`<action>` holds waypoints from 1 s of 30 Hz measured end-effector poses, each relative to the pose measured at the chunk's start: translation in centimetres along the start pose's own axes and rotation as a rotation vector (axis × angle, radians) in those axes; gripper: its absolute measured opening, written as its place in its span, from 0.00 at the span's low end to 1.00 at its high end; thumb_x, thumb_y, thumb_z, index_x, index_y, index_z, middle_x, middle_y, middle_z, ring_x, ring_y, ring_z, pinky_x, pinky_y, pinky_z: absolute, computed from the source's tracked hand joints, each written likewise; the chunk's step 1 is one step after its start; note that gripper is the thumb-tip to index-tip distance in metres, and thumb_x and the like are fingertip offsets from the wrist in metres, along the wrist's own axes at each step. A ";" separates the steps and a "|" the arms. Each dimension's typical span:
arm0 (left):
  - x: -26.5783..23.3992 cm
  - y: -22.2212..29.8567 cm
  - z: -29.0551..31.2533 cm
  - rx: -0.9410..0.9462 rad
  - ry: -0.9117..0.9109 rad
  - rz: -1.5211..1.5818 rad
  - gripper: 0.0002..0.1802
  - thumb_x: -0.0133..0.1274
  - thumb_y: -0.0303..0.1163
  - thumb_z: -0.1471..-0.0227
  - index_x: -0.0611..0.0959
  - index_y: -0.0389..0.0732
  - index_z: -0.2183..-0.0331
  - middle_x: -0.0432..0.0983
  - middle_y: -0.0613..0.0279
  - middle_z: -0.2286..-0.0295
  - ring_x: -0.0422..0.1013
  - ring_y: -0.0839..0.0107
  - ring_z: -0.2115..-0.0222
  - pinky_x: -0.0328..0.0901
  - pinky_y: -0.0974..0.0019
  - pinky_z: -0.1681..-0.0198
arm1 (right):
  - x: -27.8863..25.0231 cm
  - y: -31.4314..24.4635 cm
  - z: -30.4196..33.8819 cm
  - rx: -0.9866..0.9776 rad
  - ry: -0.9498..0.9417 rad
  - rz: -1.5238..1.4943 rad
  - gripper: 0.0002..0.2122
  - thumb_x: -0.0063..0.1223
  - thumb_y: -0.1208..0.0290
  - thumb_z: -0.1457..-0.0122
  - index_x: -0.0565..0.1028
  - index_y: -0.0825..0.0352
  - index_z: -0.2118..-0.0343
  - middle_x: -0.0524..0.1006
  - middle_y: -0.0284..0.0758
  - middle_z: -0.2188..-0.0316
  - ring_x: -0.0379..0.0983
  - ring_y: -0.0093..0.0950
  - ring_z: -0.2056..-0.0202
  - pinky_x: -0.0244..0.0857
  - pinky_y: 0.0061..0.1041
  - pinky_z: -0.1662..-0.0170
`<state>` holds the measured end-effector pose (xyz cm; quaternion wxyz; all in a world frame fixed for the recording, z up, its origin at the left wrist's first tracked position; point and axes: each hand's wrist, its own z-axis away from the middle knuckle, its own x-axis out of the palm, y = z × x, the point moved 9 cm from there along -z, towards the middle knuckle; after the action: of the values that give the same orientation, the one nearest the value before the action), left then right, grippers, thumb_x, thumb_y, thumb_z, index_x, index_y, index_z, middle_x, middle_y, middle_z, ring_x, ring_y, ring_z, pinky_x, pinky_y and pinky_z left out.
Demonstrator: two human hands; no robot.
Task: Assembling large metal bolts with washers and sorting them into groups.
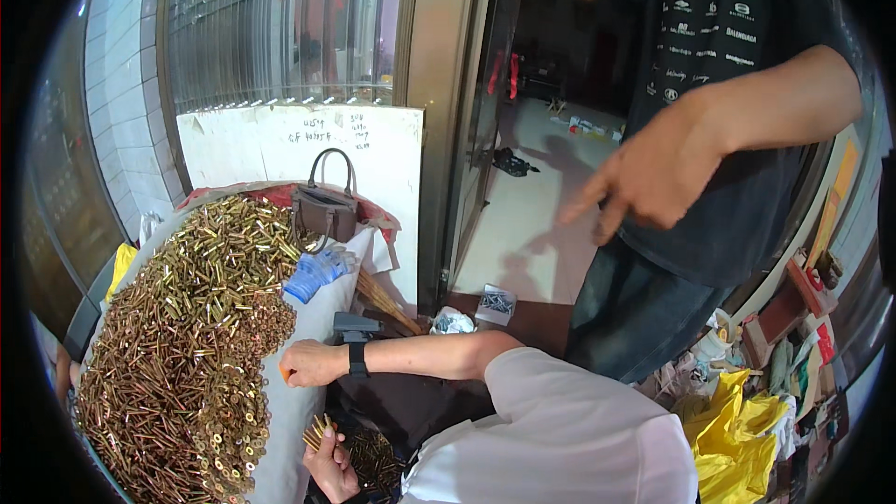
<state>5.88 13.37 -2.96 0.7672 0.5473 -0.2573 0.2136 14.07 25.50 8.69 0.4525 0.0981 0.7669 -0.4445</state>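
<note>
At the left, a broad heap of brass- and copper-coloured metal rods (154, 355) covers most of a pale grey cloth (291, 429), lying loose and pointing every way. Flat brass-coloured rings (224, 420) gather along its near right edge, partly mixed with the rods. By far the larger share of the pieces is loose here, and only a handful is picked up.

Farther off, a crumpled blue translucent plastic item (315, 275) rests on the cloth. Just right of the heap is the person's right hand (313, 363), its fingers curled together; an orange bit (284, 371) shows at the fingertips (worn or held, one cannot tell). Behind, a dark brown handbag with looped handles (327, 215) stands upright, its contents hidden.

Nearer, the person's left hand (334, 473) has its fingers clamped on a small bunch of brass-coloured rods (320, 432), beside the cloth's edge. Right of it lies a shadowed batch of similar metal pieces (375, 463); whether a container or dark fabric holds them is unclear.

Farther right, a white plastic bag (453, 321) sits beside a small open white box (495, 318) of grey metal pieces. Beyond, a co-worker's hand (653, 173) hangs with fingers apart, well clear of the rods. A bright yellow plastic sack (733, 439) lies at the near right.
</note>
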 end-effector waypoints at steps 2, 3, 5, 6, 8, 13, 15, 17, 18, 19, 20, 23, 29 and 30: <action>-0.4 0.1 0.4 -0.001 0.040 -0.009 0.09 0.53 0.27 0.46 0.75 0.32 0.65 0.72 0.62 0.79 0.56 0.85 0.91 0.50 0.82 0.92 | 0.2 0.0 -0.1 0.047 -0.006 -0.020 0.08 0.53 0.69 0.54 0.79 0.68 0.75 0.78 0.41 0.77 0.75 0.40 0.71 0.66 0.37 0.65; 1.2 1.2 1.9 -0.056 0.053 -0.008 0.09 0.55 0.24 0.48 0.75 0.41 0.63 0.69 0.68 0.80 0.55 0.85 0.89 0.48 0.81 0.89 | 0.3 0.1 -0.2 -0.021 0.026 -0.015 0.08 0.54 0.69 0.54 0.79 0.68 0.75 0.78 0.41 0.77 0.75 0.39 0.71 0.66 0.37 0.65; 1.5 1.6 2.0 -0.042 0.045 0.002 0.10 0.55 0.24 0.48 0.74 0.41 0.63 0.70 0.67 0.80 0.56 0.85 0.89 0.49 0.81 0.89 | 0.3 0.2 -0.2 -0.033 0.039 0.000 0.08 0.53 0.69 0.54 0.79 0.68 0.75 0.77 0.41 0.76 0.75 0.39 0.70 0.66 0.37 0.65; 1.6 1.6 1.9 -0.034 0.045 0.002 0.10 0.55 0.24 0.48 0.73 0.42 0.63 0.70 0.66 0.79 0.56 0.84 0.89 0.49 0.81 0.89 | 0.1 0.4 -0.1 -0.038 0.045 0.009 0.08 0.53 0.69 0.54 0.78 0.68 0.75 0.77 0.40 0.76 0.75 0.39 0.70 0.66 0.37 0.64; 0.2 0.8 1.1 -0.029 0.058 0.016 0.10 0.55 0.24 0.48 0.73 0.42 0.63 0.71 0.66 0.79 0.56 0.85 0.89 0.48 0.81 0.90 | 0.5 0.2 -0.2 -0.045 0.037 0.013 0.08 0.53 0.69 0.53 0.78 0.67 0.75 0.77 0.40 0.75 0.74 0.39 0.69 0.65 0.37 0.64; -1.3 0.2 0.0 0.001 0.075 -0.022 0.08 0.53 0.26 0.47 0.75 0.34 0.65 0.72 0.61 0.80 0.55 0.85 0.91 0.49 0.81 0.92 | 0.1 0.1 -0.2 -0.050 0.009 0.058 0.07 0.52 0.69 0.52 0.77 0.67 0.75 0.77 0.39 0.74 0.73 0.40 0.68 0.65 0.37 0.63; 0.9 1.7 1.3 0.003 0.067 0.037 0.09 0.55 0.24 0.48 0.73 0.42 0.64 0.72 0.65 0.78 0.56 0.84 0.89 0.48 0.81 0.90 | 0.3 0.3 -0.3 -0.065 0.000 0.054 0.07 0.51 0.69 0.52 0.77 0.67 0.76 0.76 0.39 0.73 0.73 0.40 0.68 0.65 0.38 0.63; 1.2 2.0 1.8 -0.016 0.095 0.021 0.09 0.55 0.24 0.48 0.73 0.42 0.64 0.72 0.65 0.78 0.56 0.84 0.89 0.48 0.81 0.90 | 0.4 0.9 -0.2 -0.056 -0.002 0.056 0.08 0.51 0.69 0.51 0.77 0.68 0.76 0.76 0.39 0.73 0.73 0.40 0.68 0.64 0.38 0.63; 1.2 2.0 1.7 -0.036 0.124 0.004 0.09 0.55 0.23 0.48 0.73 0.42 0.65 0.72 0.65 0.78 0.56 0.84 0.89 0.48 0.81 0.89 | 0.2 1.2 -0.1 -0.046 -0.005 0.056 0.08 0.51 0.68 0.51 0.76 0.68 0.76 0.76 0.39 0.74 0.73 0.40 0.68 0.64 0.38 0.63; 0.9 1.9 1.4 -0.030 0.113 0.014 0.08 0.55 0.23 0.48 0.73 0.42 0.65 0.73 0.65 0.79 0.56 0.84 0.89 0.48 0.81 0.89 | 0.0 1.2 -0.1 -0.046 -0.002 0.065 0.08 0.51 0.68 0.51 0.76 0.68 0.76 0.76 0.39 0.74 0.73 0.40 0.68 0.64 0.38 0.63; 0.9 1.6 1.1 -0.028 0.102 0.017 0.08 0.55 0.23 0.48 0.73 0.42 0.65 0.73 0.65 0.79 0.56 0.84 0.89 0.48 0.81 0.89 | -0.2 1.3 0.1 -0.041 0.002 0.065 0.08 0.51 0.69 0.51 0.77 0.68 0.76 0.76 0.39 0.74 0.73 0.40 0.68 0.64 0.38 0.63; 1.0 1.6 1.2 0.001 0.108 0.010 0.08 0.54 0.23 0.48 0.73 0.42 0.66 0.72 0.64 0.79 0.56 0.84 0.89 0.48 0.82 0.89 | -0.4 1.4 0.1 -0.048 0.009 0.064 0.07 0.51 0.69 0.51 0.77 0.68 0.75 0.76 0.40 0.74 0.73 0.40 0.67 0.64 0.38 0.63; 0.8 1.7 2.1 -0.014 0.093 -0.015 0.08 0.54 0.23 0.48 0.74 0.42 0.65 0.72 0.66 0.78 0.56 0.85 0.89 0.48 0.82 0.89 | -0.9 2.1 0.1 -0.022 0.044 0.053 0.07 0.51 0.70 0.51 0.77 0.68 0.74 0.77 0.41 0.74 0.74 0.40 0.68 0.65 0.37 0.63; 0.0 1.2 2.1 -0.018 0.116 -0.012 0.08 0.54 0.23 0.48 0.74 0.42 0.65 0.72 0.66 0.78 0.56 0.85 0.89 0.48 0.82 0.89 | -0.6 2.1 0.0 -0.006 0.039 0.047 0.08 0.51 0.70 0.51 0.77 0.68 0.74 0.77 0.41 0.75 0.74 0.41 0.69 0.65 0.37 0.63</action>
<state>4.85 11.77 -1.53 0.7870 0.5288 -0.2108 0.2379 15.56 26.93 7.87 0.4479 0.1232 0.7745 -0.4293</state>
